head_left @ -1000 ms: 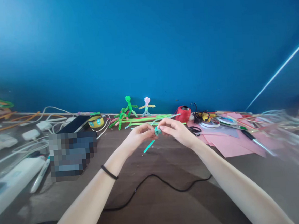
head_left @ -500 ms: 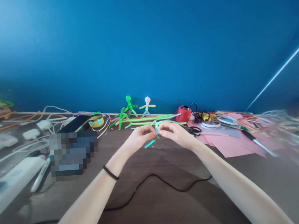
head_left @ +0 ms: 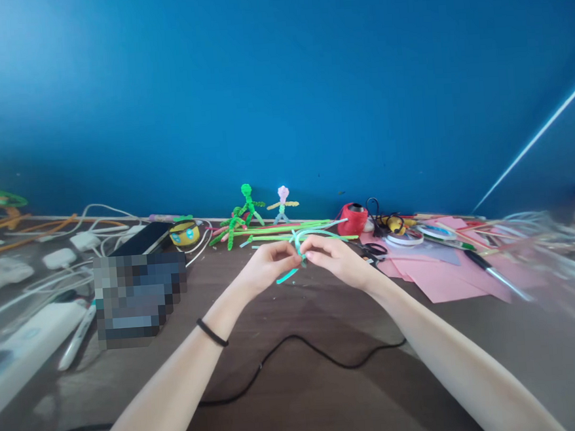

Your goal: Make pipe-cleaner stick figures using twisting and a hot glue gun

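Note:
My left hand (head_left: 274, 264) and my right hand (head_left: 334, 258) meet over the middle of the desk, thumbs and fingers pinched on teal pipe cleaners (head_left: 288, 276). One teal end sticks out below the left fingers, and paler strands run up and to the right past the right hand. Where the strands cross, the fingertips hide part of them. Just behind lie light green pipe cleaners (head_left: 269, 230). Beyond them a green pipe-cleaner figure (head_left: 248, 202) and a pink, yellow and blue one (head_left: 283, 203) stand at the blue wall, with another green figure (head_left: 229, 232) in front.
To the right are a red thread spool (head_left: 351, 220), scissors (head_left: 377, 249), ribbon rolls (head_left: 404, 239) and pink paper sheets (head_left: 444, 283). On the left lie white cables, a white power strip (head_left: 40, 344) and a marker (head_left: 77, 338). A black cable (head_left: 322, 357) crosses the desk in front.
The fingertips have shifted very slightly, and the teal loop between them has tilted a little to the left. Both hands keep their pinch; nothing else has visibly moved.

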The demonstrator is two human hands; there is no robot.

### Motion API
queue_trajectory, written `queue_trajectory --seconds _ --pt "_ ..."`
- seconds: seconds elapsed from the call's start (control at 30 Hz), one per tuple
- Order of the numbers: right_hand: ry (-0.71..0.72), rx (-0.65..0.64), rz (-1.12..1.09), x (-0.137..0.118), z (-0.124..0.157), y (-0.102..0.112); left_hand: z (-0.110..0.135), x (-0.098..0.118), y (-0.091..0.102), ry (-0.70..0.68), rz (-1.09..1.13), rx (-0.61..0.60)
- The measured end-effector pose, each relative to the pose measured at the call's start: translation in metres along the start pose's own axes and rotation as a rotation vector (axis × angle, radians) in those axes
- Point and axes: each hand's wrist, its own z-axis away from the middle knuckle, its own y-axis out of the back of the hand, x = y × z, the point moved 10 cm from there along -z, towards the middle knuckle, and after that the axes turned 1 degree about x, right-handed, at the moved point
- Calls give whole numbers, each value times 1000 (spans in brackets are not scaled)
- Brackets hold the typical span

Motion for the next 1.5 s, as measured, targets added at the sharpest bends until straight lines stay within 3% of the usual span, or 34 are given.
queue_trajectory --seconds 0.33,0.6,0.73,1.1,1.5 --pt "-54 20 -53 6 0 1 0 1 2 -14 -23 26" --pt "-114 -77 -277 13 1 -2 1 -3 -4 29 366 -36" --pt "-161 -88 -397 20 1 -7 1 -8 -7 71 450 -44" --pt "-154 -88 -569 24 1 -12 3 -10 -15 74 504 -147" --pt "-165 -88 -591 30 0 -17 0 -15 -14 56 514 -90"
